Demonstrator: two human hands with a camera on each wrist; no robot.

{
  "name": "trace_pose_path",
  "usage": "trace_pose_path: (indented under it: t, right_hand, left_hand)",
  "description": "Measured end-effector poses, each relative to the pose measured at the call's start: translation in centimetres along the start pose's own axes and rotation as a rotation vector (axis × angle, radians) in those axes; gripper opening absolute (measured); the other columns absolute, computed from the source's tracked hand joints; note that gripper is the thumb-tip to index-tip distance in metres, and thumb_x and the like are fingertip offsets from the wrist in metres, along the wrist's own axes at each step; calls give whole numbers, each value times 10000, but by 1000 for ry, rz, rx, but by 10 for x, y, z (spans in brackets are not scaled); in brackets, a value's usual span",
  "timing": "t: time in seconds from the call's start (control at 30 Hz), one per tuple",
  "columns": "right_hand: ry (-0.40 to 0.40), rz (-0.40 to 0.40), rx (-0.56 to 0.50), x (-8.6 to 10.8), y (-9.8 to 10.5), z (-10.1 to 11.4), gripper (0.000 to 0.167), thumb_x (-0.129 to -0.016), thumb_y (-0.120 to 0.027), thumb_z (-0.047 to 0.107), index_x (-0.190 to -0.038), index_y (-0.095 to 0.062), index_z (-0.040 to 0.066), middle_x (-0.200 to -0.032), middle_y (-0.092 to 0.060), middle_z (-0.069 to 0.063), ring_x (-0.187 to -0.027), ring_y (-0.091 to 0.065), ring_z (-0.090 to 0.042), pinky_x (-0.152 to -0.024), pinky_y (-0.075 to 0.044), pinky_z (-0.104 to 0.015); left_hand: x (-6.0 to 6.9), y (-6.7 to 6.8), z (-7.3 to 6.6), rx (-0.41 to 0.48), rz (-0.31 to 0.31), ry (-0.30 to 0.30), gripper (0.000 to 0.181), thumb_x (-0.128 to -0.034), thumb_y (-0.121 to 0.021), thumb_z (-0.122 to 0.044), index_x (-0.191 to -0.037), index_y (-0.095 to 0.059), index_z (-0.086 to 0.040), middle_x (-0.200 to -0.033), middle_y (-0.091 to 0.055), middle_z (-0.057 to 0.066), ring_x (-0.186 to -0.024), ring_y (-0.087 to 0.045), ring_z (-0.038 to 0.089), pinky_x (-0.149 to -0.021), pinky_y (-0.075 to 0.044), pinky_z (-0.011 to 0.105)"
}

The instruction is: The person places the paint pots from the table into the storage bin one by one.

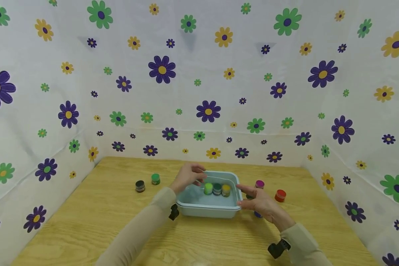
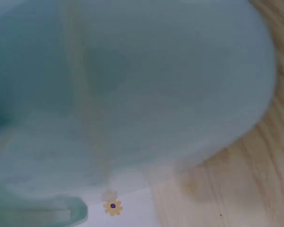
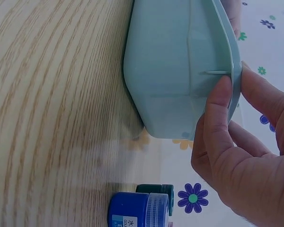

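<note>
A pale blue plastic basin stands on the table. Inside sit three small paint jars in a row: a light green jar, a dark green jar and a yellow jar. My right hand pinches the basin's right rim, thumb on one side and fingers on the other, as the right wrist view shows. Over the basin's back left part is my left hand, fingers loosely bent, with nothing visible in them. The left wrist view has only the basin's blurred wall up close.
Left of the basin stand a black jar and a green jar. To its right are a magenta-topped jar, a red jar, a blue jar and another dark green jar. A flowered sheet surrounds the wooden table.
</note>
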State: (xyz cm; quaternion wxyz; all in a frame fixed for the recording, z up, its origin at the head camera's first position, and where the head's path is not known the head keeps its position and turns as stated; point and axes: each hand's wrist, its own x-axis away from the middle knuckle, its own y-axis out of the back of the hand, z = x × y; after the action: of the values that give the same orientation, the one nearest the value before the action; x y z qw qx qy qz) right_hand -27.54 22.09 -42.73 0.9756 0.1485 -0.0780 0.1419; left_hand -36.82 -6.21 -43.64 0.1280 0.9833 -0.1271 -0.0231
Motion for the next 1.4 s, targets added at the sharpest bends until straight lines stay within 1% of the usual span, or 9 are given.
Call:
trace_pose_path:
  t: [0.17, 0.33, 0.43, 0.7, 0.87, 1.0, 1.1, 1.23, 1.4]
  right_hand:
    - [1, -10, 19, 0, 1, 2, 685, -846, -768, 137, -1461, -468, 99, -1569, -299, -220, -1413, -247, -523, -1018, -507, -484]
    - [-9, -8, 10, 1, 0, 2, 692, -841, -773, 138, -1461, -468, 99, -1570, -291, -230, -1421, -237, -515, -1011, -517, -464]
    - [-12, -9, 11, 1, 0, 1, 700, -833, -779, 143, -1461, -470, 107, -1572, -282, -235, -1421, -234, -516, -1006, -521, -462]
    - [-11, -10, 5, 1, 1, 3, 695, -840, -772, 130, -1463, -464, 99, -1575, -279, -230, -1415, -237, -526, -1000, -526, -456]
    - [-9, -11, -7, 0, 1, 2, 687, -844, -768, 123, -1461, -466, 94, -1573, -281, -231, -1415, -239, -525, -982, -540, -436]
    - [-16, -14, -13, 0, -1, -1, 670, -857, -754, 106, -1461, -466, 95, -1572, -281, -236, -1417, -240, -520, -1000, -527, -448]
    - [-10, -14, -14, 0, -1, -2, 676, -854, -757, 109, -1462, -463, 91, -1571, -279, -241, -1418, -235, -522, -1005, -523, -452]
    - [-4, -13, -14, -1, 0, -2, 686, -846, -766, 119, -1462, -464, 91, -1573, -273, -242, -1419, -227, -525, -994, -532, -444]
    - [-10, -14, -17, 0, -1, -1, 695, -837, -774, 124, -1460, -467, 91, -1570, -277, -243, -1424, -222, -517, -984, -541, -428]
  left_hand:
    - [1, 14, -5, 11, -54, -53, 224, -904, -711, -140, -1097, -688, -28, -960, -728, 109, -706, -681, 166, -626, -617, 302]
    - [7, 33, -1, 7, -99, -43, 198, -919, -695, -161, -1086, -700, -54, -984, -726, 117, -712, -669, 164, -632, -608, 282]
    - [12, 46, 1, 25, -89, -25, 233, -924, -689, -164, -1129, -687, -53, -1035, -718, 145, -745, -684, 170, -670, -613, 296]
    - [21, 81, 0, 10, -15, 19, 343, -944, -665, -186, -1249, -624, -33, -1186, -666, 203, -906, -705, 199, -828, -611, 352]
    - [24, 108, 5, -94, 103, -20, 402, -949, -657, -188, -1303, -582, -15, -1247, -626, 261, -956, -693, 230, -851, -604, 388]
    - [26, 129, 10, -193, 145, -44, 433, -917, -703, -232, -1290, -603, -36, -1213, -663, 214, -981, -685, 271, -834, -606, 398]
    - [25, 142, 17, -240, 129, -64, 431, -911, -711, -239, -1280, -616, -39, -1186, -683, 183, -1020, -670, 337, -825, -605, 403]
    - [23, 158, 31, -305, 76, -102, 410, -919, -700, -205, -1271, -618, -12, -1172, -679, 204, -1029, -667, 332, -850, -598, 408]
    - [22, 169, 49, -377, -7, -55, 397, -911, -708, -191, -1259, -630, -15, -1192, -673, 172, -1069, -643, 271, -966, -539, 453]
